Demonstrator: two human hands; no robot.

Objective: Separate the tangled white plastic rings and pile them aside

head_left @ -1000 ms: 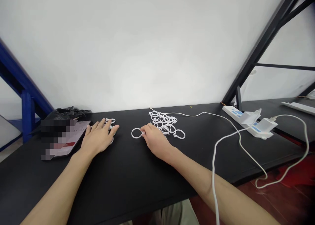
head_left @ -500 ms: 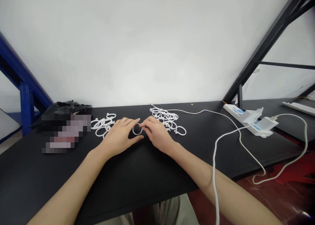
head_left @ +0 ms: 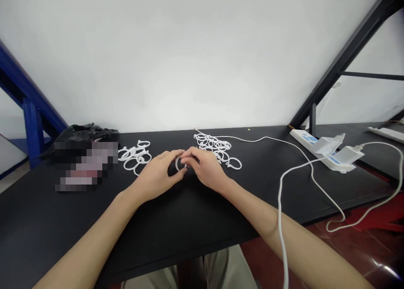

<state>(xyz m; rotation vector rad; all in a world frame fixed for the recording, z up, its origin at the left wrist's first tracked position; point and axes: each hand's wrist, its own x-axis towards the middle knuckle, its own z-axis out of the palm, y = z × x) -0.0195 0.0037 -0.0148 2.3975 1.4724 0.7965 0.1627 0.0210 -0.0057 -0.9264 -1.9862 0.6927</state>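
Observation:
Over the middle of the black table, a white ring point(head_left: 177, 164) is held between my two hands. My left hand point(head_left: 158, 171) curves round its left side, with the index finger above and the thumb below. My right hand point(head_left: 204, 167) pinches the ring's right side; its fingertips partly cover that edge. Several more white rings with small eyelets point(head_left: 130, 153) lie behind my left hand. A larger tangle of similar rings point(head_left: 217, 145) lies beyond my right hand.
A black plastic bag point(head_left: 85, 133) and a pixelated item point(head_left: 90, 164) lie at the left. A white power strip point(head_left: 307, 141) with chargers stands at the right. A white cable point(head_left: 280, 204) loops across in front of my right forearm. A white wall point(head_left: 189, 61) rises behind the table.
My left fingers and thumb have closed in on the ring, which has tilted and shifted slightly right. My right hand keeps its pinch. The whole view has shifted a little.

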